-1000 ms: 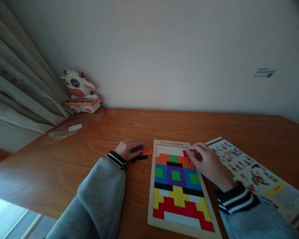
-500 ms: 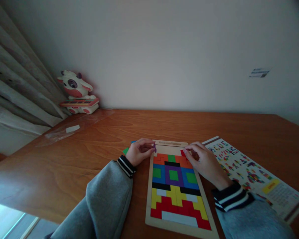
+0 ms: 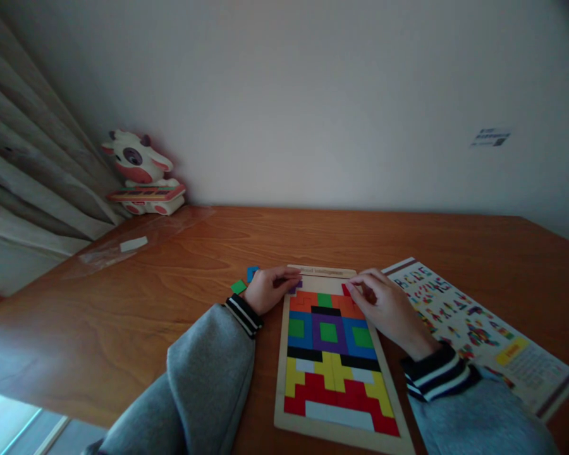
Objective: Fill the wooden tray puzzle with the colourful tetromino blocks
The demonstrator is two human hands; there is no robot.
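Note:
A wooden puzzle board (image 3: 281, 379) lies on the table, much of it filled with flat coloured blocks in red, yellow, white, black, blue, purple, green and orange. At its upper left corner, my left hand (image 3: 271, 289) pinches a purple puzzle piece (image 3: 294, 288), partly hidden by the fingers. My right hand (image 3: 384, 306) rests over the board's upper right side, its thumb and fingers closed at a red puzzle piece (image 3: 346, 289). Beside my left hand lie a green piece (image 3: 238, 287) and a blue piece (image 3: 251, 273).
A printed pattern sheet (image 3: 516, 360) lies to the right, partly beneath my right sleeve. A toy cow with a keyboard (image 3: 145, 174) stands at the back left, near clear plastic wrapping (image 3: 109, 253) and a curtain (image 3: 33, 164). A wall rises behind the table.
My left hand has moved slightly right with the purple piece, which now sits lower and flatter at the board's corner. The blue and green pieces show more. My right hand stays nearly still.

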